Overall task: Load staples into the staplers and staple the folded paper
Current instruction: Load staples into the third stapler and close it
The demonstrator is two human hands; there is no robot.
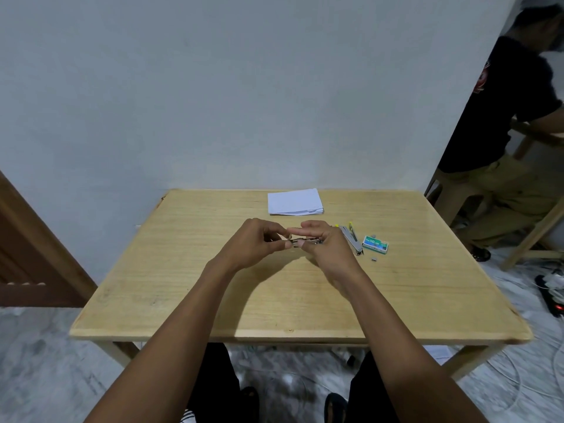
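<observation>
Both my hands hold a small metal stapler (305, 241) above the middle of the wooden table (213, 294). My left hand (254, 242) pinches its left end, and my right hand (323, 244) grips its right part, index finger stretched over the top. A yellow tip of the stapler peeks out behind my right hand. A second stapler (352, 238), metal with yellow, lies open on the table just right of my hands. Beside it sits a green staple box (375, 244), with a small loose strip of staples (374, 259) in front. The folded white paper (294, 202) lies at the table's far edge.
The table stands against a grey wall. A person in a black shirt (506, 111) stands at the right beside another wooden frame. Cables and a power strip (549, 291) lie on the floor at the right. A brown door (30, 254) is at the left.
</observation>
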